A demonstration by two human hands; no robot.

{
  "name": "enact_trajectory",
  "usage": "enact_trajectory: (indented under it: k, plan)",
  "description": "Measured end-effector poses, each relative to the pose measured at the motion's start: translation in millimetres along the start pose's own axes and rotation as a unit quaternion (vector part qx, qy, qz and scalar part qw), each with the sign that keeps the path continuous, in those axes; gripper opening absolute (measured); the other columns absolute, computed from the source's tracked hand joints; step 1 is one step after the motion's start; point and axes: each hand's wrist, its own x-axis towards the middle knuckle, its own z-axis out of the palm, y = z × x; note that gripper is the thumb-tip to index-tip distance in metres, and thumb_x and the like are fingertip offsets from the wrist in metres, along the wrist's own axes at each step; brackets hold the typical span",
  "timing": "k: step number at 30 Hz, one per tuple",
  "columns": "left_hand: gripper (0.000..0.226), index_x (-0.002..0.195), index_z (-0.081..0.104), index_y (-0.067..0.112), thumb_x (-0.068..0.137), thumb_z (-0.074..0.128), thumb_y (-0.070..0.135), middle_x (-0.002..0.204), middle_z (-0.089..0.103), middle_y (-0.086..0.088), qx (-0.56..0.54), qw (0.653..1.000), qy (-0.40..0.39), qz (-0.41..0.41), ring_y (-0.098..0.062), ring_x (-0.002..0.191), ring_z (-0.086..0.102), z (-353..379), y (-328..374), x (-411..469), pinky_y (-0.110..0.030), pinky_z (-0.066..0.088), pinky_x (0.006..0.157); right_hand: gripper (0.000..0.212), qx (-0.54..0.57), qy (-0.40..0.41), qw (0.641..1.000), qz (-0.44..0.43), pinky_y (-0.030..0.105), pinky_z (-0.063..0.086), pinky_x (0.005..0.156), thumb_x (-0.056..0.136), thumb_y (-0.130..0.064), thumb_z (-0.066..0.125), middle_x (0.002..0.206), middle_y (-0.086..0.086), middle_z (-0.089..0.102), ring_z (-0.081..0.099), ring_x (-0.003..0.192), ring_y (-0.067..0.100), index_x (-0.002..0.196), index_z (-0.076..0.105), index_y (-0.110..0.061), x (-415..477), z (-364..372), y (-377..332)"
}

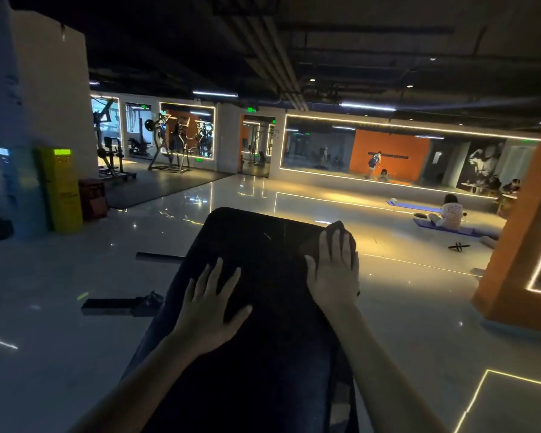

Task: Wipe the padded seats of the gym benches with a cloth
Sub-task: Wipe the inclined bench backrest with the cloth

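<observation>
A long black padded bench (256,245) stretches away from me down the middle of the view. My left hand (211,300) rests flat on the pad's left side with fingers spread. My right hand (334,270) presses flat on a dark cloth (341,232) near the pad's far right edge. Most of the cloth is hidden under that hand; only its far edge and right side show.
The bench's metal feet (122,304) stick out on the glossy floor at left. An orange pillar (525,245) stands at right. A person sits on a mat (448,214) beyond. A yellow box (61,189) and weight machines (169,145) stand at back left.
</observation>
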Motion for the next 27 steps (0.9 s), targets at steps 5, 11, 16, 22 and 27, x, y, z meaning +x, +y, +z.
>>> enact_trajectory:
  k: [5, 11, 16, 22, 27]
  plan:
    - [0.113, 0.149, -0.023, 0.041, 0.051, -0.017, 0.097, 0.156, -0.035, 0.002, 0.012, 0.997, -0.072, 0.032, -0.025, 0.144, -0.031, 1, -24, -4, -0.049, -0.008, 0.120, 0.087, -0.038, -0.078, 0.992, -0.097, 0.039, -0.008, 0.120, 0.083, -0.050, -0.017, 0.166, 0.009, 0.003, -0.004, 0.153, 0.025, 0.159, 0.011, -0.016, 11, -8, -32]
    - [0.117, 0.147, -0.028, 0.039, 0.045, -0.020, 0.096, 0.152, -0.041, 0.000, 0.038, 0.993, -0.113, 0.027, -0.027, 0.143, -0.032, -1, -23, 1, -0.050, -0.008, 0.119, 0.073, -0.054, -0.144, 0.950, -0.273, 0.042, -0.005, 0.121, 0.090, -0.053, -0.006, 0.166, 0.003, 0.004, -0.003, 0.153, 0.024, 0.157, 0.014, -0.032, -13, -1, -53]
    - [0.107, 0.150, -0.023, 0.038, 0.061, 0.002, 0.092, 0.157, -0.034, -0.001, 0.031, 0.992, -0.119, 0.019, -0.027, 0.145, -0.028, -4, -18, -3, -0.050, -0.005, 0.121, 0.054, -0.058, -0.107, 0.985, -0.124, 0.041, -0.006, 0.122, 0.105, -0.040, 0.020, 0.166, 0.004, 0.001, -0.005, 0.153, 0.024, 0.158, 0.013, -0.029, 9, -9, -33]
    - [0.125, 0.150, -0.022, 0.040, 0.039, -0.019, 0.098, 0.157, -0.033, 0.000, 0.008, 0.994, -0.107, 0.032, -0.027, 0.145, -0.029, -2, -22, -2, -0.049, -0.005, 0.120, 0.051, -0.009, -0.078, 0.996, -0.047, 0.043, 0.005, 0.121, 0.106, -0.040, 0.025, 0.166, -0.001, 0.013, 0.001, 0.153, 0.022, 0.156, 0.025, -0.028, 36, -5, -68]
    - [0.115, 0.153, -0.018, 0.034, 0.053, -0.010, 0.092, 0.158, -0.032, -0.002, 0.025, 0.992, -0.123, 0.024, -0.025, 0.143, -0.032, -1, -25, 0, -0.047, -0.010, 0.119, 0.051, 0.002, -0.165, 0.949, -0.268, 0.038, -0.002, 0.121, 0.107, -0.038, 0.029, 0.166, -0.006, 0.007, -0.005, 0.153, 0.017, 0.157, 0.021, -0.030, 12, 16, -124]
